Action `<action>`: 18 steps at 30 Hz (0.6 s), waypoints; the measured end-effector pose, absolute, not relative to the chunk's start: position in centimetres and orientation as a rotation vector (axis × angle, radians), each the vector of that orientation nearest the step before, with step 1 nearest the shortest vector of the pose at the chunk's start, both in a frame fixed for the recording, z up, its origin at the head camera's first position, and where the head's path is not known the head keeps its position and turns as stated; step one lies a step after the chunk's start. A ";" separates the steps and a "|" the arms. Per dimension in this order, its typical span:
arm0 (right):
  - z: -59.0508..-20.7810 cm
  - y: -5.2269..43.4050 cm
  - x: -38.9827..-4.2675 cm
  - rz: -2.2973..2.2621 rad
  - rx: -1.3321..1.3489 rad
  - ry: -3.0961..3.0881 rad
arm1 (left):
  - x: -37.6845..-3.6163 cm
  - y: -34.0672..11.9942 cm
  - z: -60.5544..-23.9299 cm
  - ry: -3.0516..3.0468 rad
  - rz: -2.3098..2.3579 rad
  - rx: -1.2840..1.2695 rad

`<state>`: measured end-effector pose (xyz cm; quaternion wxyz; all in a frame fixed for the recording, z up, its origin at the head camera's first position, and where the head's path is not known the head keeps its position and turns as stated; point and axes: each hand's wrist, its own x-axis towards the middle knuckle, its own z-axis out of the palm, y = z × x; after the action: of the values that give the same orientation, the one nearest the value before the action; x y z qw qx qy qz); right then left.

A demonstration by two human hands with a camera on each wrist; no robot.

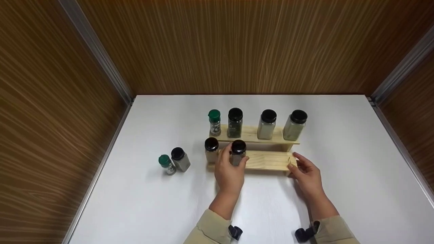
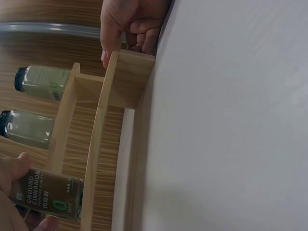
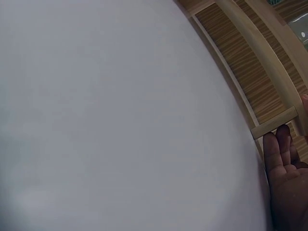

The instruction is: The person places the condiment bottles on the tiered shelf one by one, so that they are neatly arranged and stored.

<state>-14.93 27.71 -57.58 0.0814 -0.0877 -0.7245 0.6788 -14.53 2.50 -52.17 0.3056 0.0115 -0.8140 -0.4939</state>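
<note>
Wood-grain panels wall in a white table (image 1: 142, 203) on three sides, with metal strips running down the corners. Near its middle stands a two-step pine spice rack (image 1: 268, 160). Four jars line the upper step: a green-capped one at the left end, then three black-capped ones. On the lower step a black-capped jar (image 1: 211, 149) sits at the left end, and just beside it is the ground cinnamon jar (image 2: 50, 193), upright with its base on or just above the board.

Left hand (image 1: 230, 171) has thumb and fingers curled round the cinnamon jar below its cap. Right hand (image 1: 307, 174) is relaxed and nearly flat, its fingertips (image 2: 107, 54) pressing the rack's right end panel and holding nothing.

To seat the jar well, I judge it should go down level, its base fully on the step, close beside its neighbour without knocking it, while the right hand braces the light rack against sliding or tipping.

Off the rack to the left, a small green-capped jar (image 1: 166, 164) and a black-capped jar (image 1: 180, 159) stand together on the table.
</note>
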 end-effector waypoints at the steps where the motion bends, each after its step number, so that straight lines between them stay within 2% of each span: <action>1: -57.6 27.7 -14.9 2.026 -0.264 -2.168 | -14.5 2.5 -52.2 -2.155 -1.308 0.029; 18: -57.7 27.8 -14.9 2.103 -0.220 -2.093 | -13.7 2.3 -52.0 -2.026 -1.348 0.043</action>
<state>-14.87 27.81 -57.65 0.0830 -0.0738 -0.7010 0.7044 -13.68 2.29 -52.00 0.3466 0.0166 -0.7807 -0.5197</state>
